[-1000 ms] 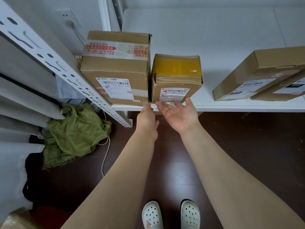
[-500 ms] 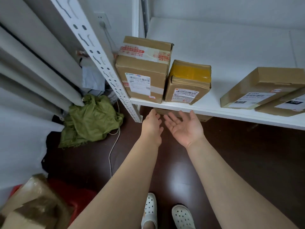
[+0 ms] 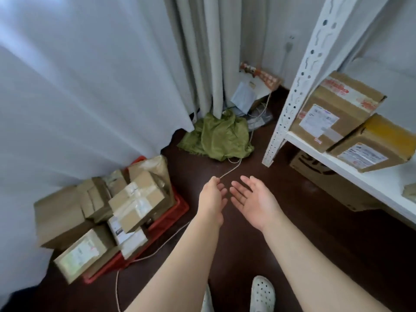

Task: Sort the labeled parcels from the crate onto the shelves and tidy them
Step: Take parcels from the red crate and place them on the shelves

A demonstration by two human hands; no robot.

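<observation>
1. Hands first: I am watching the left hand (image 3: 212,197) and the right hand (image 3: 252,199) hovering side by side above the dark floor (image 3: 292,233), close together but apart, both holding nothing.
2. The left hand is showing its back with the fingers loosely relaxed. The right hand is facing palm up with the fingers straight and slightly spread.
3. The red crate (image 3: 180,207) is sitting on the floor to the left of the hands, against the white curtain (image 3: 90,86). Labeled parcels (image 3: 137,199) are heaping above its rim, and some are leaning out over its edges.
4. On the right, the white shelf (image 3: 369,183) is carrying two parcels just beside each other at its left end. The taller box (image 3: 333,109), with red-printed tape, is standing next to the perforated upright (image 3: 299,79). The yellow-taped box (image 3: 378,143) is sitting on its other side. Both are showing their labels outward.
5. Another cardboard box (image 3: 333,183) is sitting on the floor under that shelf.
6. A green cloth (image 3: 218,138) is lying crumpled at the foot of the curtain, beyond the hands. A pale cord (image 3: 231,168) is running from it past the left hand.
7. A white perforated shoe (image 3: 262,293) is showing at the bottom edge.
</observation>
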